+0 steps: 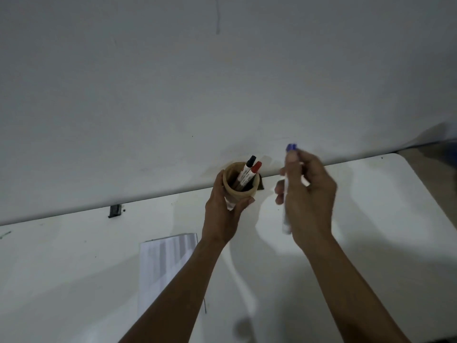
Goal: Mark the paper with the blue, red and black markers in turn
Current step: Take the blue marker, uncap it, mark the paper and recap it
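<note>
A pale grey wall (173, 82) fills the upper half of what I can see, with a thin dark streak running down it near the top. Below it a white table with a rounded far corner (371, 219) butts against the wall and stretches across the lower part of the view. A small dark clip-like piece (115, 211) sits at the table's back edge, off to the left.

On the table lies a white sheet of paper with grey printed bars (165, 263), well to the left of centre; the left forearm crosses over its right side.

The left hand (223, 214) is wrapped around a round tan cup-shaped holder (241, 184), fingers curled on its far side and thumb on the near side, close to the wall. In the holder stand 2 markers, leaning to the right: a white-barrelled marker with a black cap (248, 167) and, just beside it, a white-barrelled marker with a red cap (253, 170).

The right hand (309, 194) is raised to the right of the holder and apart from it, fingers closed on a white-barrelled marker with a blue cap (286, 189). That marker is roughly upright, cap end up, blurred, and clear of the table. It is well apart from the paper.
</note>
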{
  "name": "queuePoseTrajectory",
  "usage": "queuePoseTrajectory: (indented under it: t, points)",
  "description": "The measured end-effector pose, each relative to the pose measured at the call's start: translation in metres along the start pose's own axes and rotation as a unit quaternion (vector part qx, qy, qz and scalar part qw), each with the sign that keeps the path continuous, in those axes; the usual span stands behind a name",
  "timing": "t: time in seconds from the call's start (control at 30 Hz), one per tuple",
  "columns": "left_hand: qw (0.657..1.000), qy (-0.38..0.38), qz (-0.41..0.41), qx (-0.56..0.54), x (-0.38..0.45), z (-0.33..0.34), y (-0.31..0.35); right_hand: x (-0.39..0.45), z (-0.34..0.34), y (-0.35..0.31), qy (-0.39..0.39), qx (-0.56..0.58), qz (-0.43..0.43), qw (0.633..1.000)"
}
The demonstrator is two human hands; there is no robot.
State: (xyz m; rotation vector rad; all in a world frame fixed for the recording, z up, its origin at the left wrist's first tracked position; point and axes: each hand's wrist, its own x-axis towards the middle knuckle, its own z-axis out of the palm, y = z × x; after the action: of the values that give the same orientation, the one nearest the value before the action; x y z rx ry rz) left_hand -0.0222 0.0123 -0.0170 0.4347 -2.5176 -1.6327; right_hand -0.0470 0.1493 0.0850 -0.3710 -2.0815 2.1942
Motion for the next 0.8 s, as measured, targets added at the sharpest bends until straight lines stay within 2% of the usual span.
queuePoseTrajectory:
  t: [0.13, 0.27, 0.4, 0.6, 0.7, 0.8]
  points:
    - [0.999, -0.019, -0.014, -0.021, 0.000, -0.007, 0.004, -0.017, -0.002, 0.022, -0.067, -0.061, 0.085, 0.992]
    - [0.998, 0.005, -0.039, 0.056, -0.017, -0.041, -0.004, -0.033, -0.005, 0.035, -0.164, -0.108, 0.101, 0.975]
    - [0.991, 0.033, 0.034, 0.127, -0.050, -0.092, -0.005, -0.055, 0.008, 0.042, -0.231, -0.166, 0.090, 0.954]
    - [0.948, -0.013, 0.157, 0.278, -0.098, -0.154, -0.011, -0.095, 0.035, 0.039, -0.352, -0.269, 0.018, 0.896]
    - [0.940, -0.001, 0.174, 0.293, -0.115, -0.174, -0.020, -0.111, 0.048, 0.035, -0.386, -0.280, 0.023, 0.879]
    - [0.953, 0.009, 0.164, 0.256, -0.130, -0.194, -0.033, -0.122, 0.056, 0.026, -0.414, -0.250, 0.077, 0.872]
